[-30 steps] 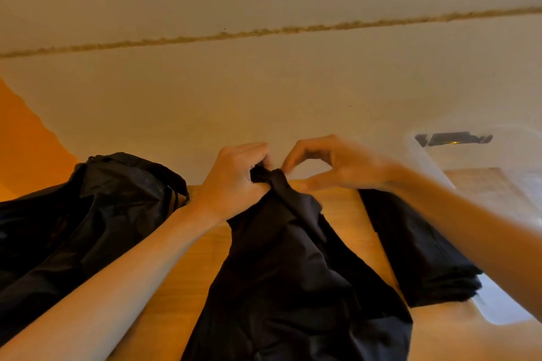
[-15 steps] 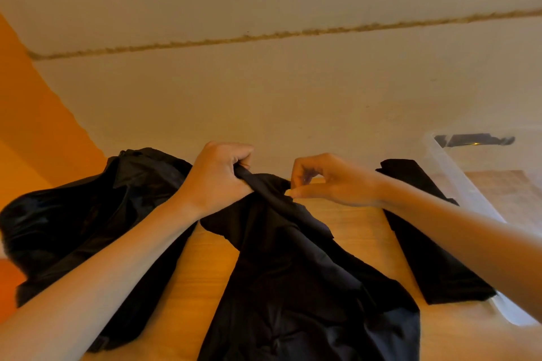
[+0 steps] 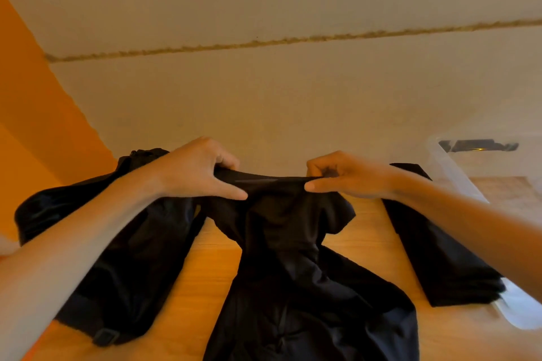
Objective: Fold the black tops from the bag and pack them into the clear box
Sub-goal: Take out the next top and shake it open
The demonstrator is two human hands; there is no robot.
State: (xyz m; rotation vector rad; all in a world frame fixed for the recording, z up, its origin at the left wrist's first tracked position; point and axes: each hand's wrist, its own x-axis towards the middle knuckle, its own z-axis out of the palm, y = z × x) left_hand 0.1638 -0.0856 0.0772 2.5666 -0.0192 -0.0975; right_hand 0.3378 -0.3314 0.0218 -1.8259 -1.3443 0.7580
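A black top (image 3: 296,267) hangs from both my hands over the wooden table (image 3: 205,278). My left hand (image 3: 193,170) grips its upper edge on the left, and my right hand (image 3: 346,174) pinches the same edge on the right, stretching it flat between them. The black bag (image 3: 111,249) lies slumped at the left, partly under my left forearm. A folded black top (image 3: 440,261) lies on the table at the right, beside the clear box (image 3: 457,182), whose inside shows only bare floor.
The clear box's white lid (image 3: 522,311) lies under the folded top's near end at the right edge. A grey wall (image 3: 278,97) stands right behind the table. An orange surface (image 3: 35,114) fills the left side.
My hands have moved apart along the top's upper edge, stretching it out where before it was bunched between them. The view has tilted, showing more of the bag and box.
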